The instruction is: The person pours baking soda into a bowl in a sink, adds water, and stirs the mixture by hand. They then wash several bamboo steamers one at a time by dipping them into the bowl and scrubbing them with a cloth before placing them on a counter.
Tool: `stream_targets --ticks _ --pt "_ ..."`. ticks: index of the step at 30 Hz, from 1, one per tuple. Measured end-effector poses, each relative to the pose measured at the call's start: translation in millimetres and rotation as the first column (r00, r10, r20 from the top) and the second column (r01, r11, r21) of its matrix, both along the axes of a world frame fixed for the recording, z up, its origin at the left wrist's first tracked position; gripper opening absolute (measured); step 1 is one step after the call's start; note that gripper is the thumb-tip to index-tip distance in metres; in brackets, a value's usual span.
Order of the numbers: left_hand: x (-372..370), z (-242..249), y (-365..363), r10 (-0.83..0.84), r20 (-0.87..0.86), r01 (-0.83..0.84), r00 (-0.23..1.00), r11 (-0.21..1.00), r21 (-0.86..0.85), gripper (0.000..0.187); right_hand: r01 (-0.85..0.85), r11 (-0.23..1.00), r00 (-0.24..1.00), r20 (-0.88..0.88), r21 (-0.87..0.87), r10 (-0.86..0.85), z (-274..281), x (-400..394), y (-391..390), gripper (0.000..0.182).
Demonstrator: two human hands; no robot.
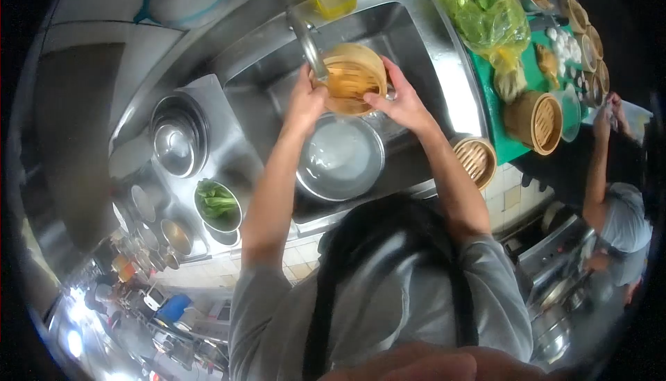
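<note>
A round bamboo steamer basket is held over the steel sink, close under the metal faucet. My left hand grips its left side, with the thumb at the rim. On the right side, my right hand is closed round the wall, its thumb reaching over the slatted inside. Below the basket, a round metal bowl with cloudy water sits in the sink. Another slatted steamer rests at the sink's right edge.
On the left counter are stacked metal bowls and a bowl of greens. A green board at the right carries bagged vegetables and steamers. A co-worker stands at the far right.
</note>
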State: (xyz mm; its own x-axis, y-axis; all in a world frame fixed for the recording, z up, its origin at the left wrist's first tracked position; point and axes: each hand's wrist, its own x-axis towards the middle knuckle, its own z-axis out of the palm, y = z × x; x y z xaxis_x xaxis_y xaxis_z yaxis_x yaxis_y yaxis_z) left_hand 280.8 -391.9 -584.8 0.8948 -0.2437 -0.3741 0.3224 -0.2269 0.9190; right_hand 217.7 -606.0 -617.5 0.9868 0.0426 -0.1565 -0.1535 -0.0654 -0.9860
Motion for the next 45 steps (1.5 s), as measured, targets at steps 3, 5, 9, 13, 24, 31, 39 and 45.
stream_targets --ticks 3,5,9,13,24,31,39,45 --pt "-20.3 16.3 -0.8 0.151 -0.314 -0.207 0.937 0.966 -0.155 0.063 0.018 1.0 0.997 -0.08 -0.017 -0.02 10.5 1.9 2.0 0.082" --pt "-22.7 11.3 0.4 0.136 -0.309 -0.202 0.941 0.96 -0.193 0.063 0.047 0.997 0.996 -0.07 -0.055 -0.05 2.3 1.2 1.7 0.079" --pt "-20.5 14.0 8.1 0.078 -0.124 -0.116 0.989 0.933 -0.34 0.059 0.066 0.997 0.998 -0.027 0.039 -0.065 -1.5 -1.3 4.0 0.071" --pt "-15.0 15.9 11.3 -0.015 -0.028 0.006 1.0 0.951 -0.308 0.059 0.079 0.995 0.995 0.051 0.053 -0.082 2.2 2.5 -0.6 0.069" --pt "3.3 54.5 9.6 -0.39 0.117 0.368 0.913 0.913 0.174 0.057 0.02 0.99 0.98 0.201 -0.137 0.008 6.8 5.1 -8.9 0.068" --pt "8.2 41.5 0.2 -0.583 0.33 0.433 0.743 0.794 0.427 0.081 -0.138 0.866 0.911 0.28 -0.481 0.301 28.7 17.1 18.0 0.065" --pt "-17.5 8.1 49.0 -0.404 0.094 0.382 0.91 0.904 0.195 0.077 -0.208 0.893 0.889 0.305 -0.398 0.343 39.7 24.2 44.2 0.065" --pt "-39.4 -7.7 87.7 0.396 -0.162 -0.427 0.904 0.812 -0.397 0.056 -0.273 0.868 0.828 0.357 -0.416 0.432 33.3 62.7 87.2 0.057"
